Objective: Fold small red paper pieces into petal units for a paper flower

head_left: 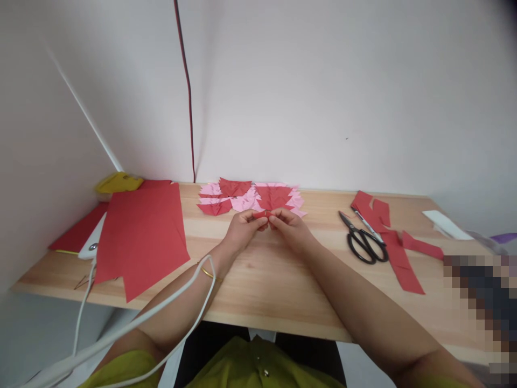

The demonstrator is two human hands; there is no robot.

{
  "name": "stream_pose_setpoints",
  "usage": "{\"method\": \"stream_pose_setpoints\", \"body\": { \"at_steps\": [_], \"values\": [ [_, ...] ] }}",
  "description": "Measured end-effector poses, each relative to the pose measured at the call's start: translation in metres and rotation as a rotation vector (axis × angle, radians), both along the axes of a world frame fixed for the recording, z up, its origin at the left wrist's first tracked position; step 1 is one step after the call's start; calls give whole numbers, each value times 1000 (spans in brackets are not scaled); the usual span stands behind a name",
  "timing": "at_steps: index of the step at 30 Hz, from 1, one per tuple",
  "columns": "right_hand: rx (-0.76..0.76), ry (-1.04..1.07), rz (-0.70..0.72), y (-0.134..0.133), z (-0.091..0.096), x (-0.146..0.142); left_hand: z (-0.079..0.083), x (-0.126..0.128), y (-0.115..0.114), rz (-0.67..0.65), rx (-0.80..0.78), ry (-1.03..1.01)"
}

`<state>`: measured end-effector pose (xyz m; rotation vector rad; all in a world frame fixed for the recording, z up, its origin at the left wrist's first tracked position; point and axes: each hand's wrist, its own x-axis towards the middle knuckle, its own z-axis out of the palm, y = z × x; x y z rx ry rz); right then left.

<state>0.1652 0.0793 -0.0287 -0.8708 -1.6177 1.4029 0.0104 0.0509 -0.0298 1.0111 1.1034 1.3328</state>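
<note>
A small folded piece of red paper (263, 214) is pinched between both hands above the middle of the wooden table. My left hand (244, 227) grips its left end between thumb and fingers. On the other end, my right hand (287, 223) is closed in the same way, the two thumbs almost meeting. Most of the paper is hidden by the fingers. Just beyond the hands, several red and pink cut-paper pieces (243, 202) with jagged edges lie in overlapping rows near the wall.
Black-handled scissors (365, 244) and a pen (367, 222) lie at right by red paper scraps (404, 264). Large red sheets (141, 237) cover the left side, near a yellow item (119, 182). A white cable (161, 299) crosses the left forearm. A white piece (446, 224) rests far right.
</note>
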Motion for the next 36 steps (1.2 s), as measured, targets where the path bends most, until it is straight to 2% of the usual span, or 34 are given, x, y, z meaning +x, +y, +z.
{"method": "stream_pose_setpoints", "body": {
  "at_steps": [3, 13, 20, 24, 29, 36],
  "values": [
    [73, -39, -36, 1, 2, 1, 3, 1, -1, -26, -3, 20],
    [189, -70, 25, -3, -1, 1, 4, -4, 0, -21, 101, 118],
    [239, -131, 74, -1, 6, 6, 3, -4, 0, 2, 78, -14],
    [169, -153, 70, 1, 2, 6, 5, -6, 0, 27, 63, -26],
    [59, -47, 92, -3, -2, -1, 7, -4, 0, 80, 43, -22],
    [154, -130, 94, -5, 0, -3, 4, 1, -3, -72, -3, -189]
  ]
}}
